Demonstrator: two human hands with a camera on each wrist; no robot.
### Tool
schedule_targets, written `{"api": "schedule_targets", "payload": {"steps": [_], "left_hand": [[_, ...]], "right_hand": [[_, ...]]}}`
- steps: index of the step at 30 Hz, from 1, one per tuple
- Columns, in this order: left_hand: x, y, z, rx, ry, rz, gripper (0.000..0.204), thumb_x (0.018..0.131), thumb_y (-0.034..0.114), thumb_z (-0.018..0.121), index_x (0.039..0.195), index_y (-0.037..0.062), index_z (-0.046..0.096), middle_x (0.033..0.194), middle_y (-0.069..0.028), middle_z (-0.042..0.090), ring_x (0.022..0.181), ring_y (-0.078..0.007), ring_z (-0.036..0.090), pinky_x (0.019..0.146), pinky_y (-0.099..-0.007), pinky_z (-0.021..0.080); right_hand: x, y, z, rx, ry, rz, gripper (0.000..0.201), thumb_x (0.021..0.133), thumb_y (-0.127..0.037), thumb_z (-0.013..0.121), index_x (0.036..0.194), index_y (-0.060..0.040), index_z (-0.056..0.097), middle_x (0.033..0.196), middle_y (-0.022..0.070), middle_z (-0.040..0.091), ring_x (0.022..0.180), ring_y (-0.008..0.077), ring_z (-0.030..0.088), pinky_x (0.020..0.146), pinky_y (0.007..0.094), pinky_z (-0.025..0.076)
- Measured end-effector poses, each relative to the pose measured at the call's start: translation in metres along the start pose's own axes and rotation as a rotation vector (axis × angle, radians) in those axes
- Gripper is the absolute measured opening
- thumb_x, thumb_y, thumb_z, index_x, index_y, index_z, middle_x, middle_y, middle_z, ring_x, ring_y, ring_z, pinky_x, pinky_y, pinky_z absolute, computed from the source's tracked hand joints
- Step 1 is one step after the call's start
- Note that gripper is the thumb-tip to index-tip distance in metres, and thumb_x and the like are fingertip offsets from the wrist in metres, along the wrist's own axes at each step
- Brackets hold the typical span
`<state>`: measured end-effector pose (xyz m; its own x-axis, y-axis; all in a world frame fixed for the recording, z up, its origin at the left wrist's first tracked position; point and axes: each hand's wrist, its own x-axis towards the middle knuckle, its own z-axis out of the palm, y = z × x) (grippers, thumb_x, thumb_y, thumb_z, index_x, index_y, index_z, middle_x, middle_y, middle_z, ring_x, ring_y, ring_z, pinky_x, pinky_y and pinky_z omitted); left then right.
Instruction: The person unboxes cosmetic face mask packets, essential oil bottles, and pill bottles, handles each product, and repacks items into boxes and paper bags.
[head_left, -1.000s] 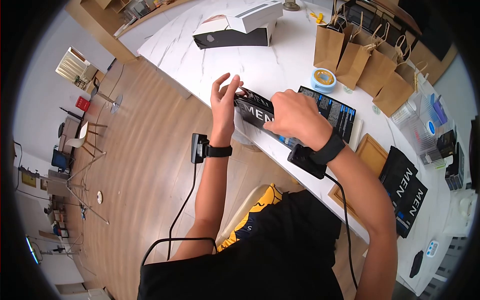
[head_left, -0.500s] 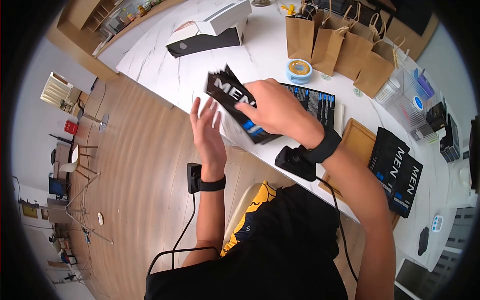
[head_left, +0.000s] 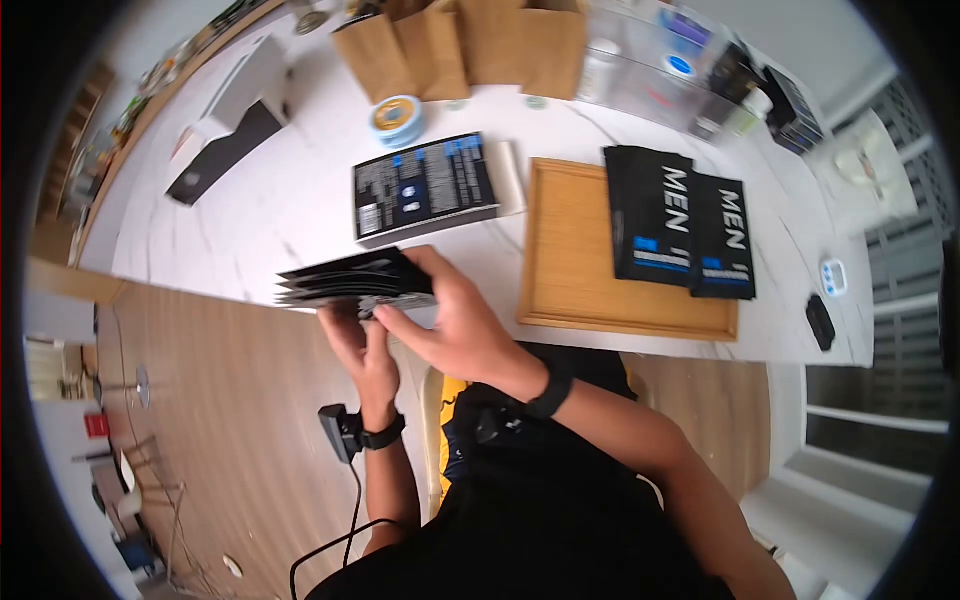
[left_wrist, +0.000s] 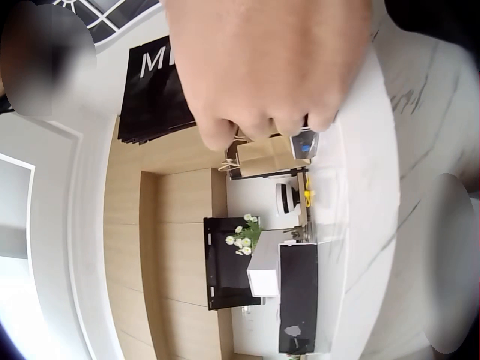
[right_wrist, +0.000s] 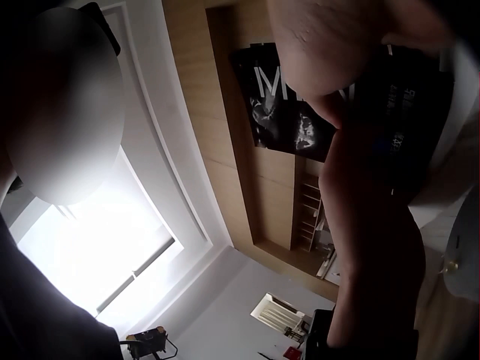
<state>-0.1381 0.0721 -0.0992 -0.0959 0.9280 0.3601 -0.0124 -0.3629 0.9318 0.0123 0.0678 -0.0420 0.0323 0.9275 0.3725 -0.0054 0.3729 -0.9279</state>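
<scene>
Pale wood-plank floor (head_left: pixel 240 400) runs below a white, grey-veined marble desk (head_left: pixel 250 215). Along its far edge we note brown paper bags (head_left: pixel 495 45); near them, a round, pale-blue roll (head_left: pixel 397 122). Over the near edge, left of its middle, we see the left hand (head_left: pixel 370 365) gripping the lower side of a stack of flat black pouches (head_left: pixel 345 275), the right hand (head_left: pixel 465 325) pinching its right end. Layers spread slightly at the left end. Just beyond, we log a flat black box with blue print (head_left: pixel 420 190). Right of it, by the near edge: a rectangular tan wooden tray (head_left: pixel 570 245), two black pouches lettered MEN (head_left: pixel 650 215) overlapping there, one overhanging the tray's right edge.
</scene>
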Motion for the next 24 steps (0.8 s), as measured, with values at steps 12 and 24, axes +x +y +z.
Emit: {"api": "schedule_targets", "payload": {"steps": [12, 24], "left_hand": [[-0.008, 0.078, -0.002, -0.441, -0.33, -0.37, 0.095, 0.081, 0.046, 0.067, 0.151, -0.0058, 0.028, 0.146, -0.0288, 0.043, 0.133, -0.0396, 0.048, 0.113, -0.0469, 0.038], [0.002, 0.078, 0.109, -1.273, -0.344, -0.377, 0.101, 0.072, 0.035, 0.062, 0.16, 0.0247, 0.013, 0.11, -0.0221, 0.049, 0.093, -0.034, 0.058, 0.101, -0.0567, 0.044]], "right_hand": [[-0.027, -0.032, -0.058, 0.424, -0.455, 0.317, 0.043, 0.093, -0.001, 0.067, 0.132, 0.0031, 0.049, 0.127, 0.0053, 0.059, 0.117, 0.012, 0.053, 0.103, 0.0306, 0.044], [-0.078, -0.056, -0.123, 0.564, -0.264, 0.707, 0.051, 0.099, -0.017, 0.064, 0.139, 0.0061, 0.042, 0.111, 0.0092, 0.065, 0.094, 0.0133, 0.066, 0.082, 0.028, 0.055]]}}
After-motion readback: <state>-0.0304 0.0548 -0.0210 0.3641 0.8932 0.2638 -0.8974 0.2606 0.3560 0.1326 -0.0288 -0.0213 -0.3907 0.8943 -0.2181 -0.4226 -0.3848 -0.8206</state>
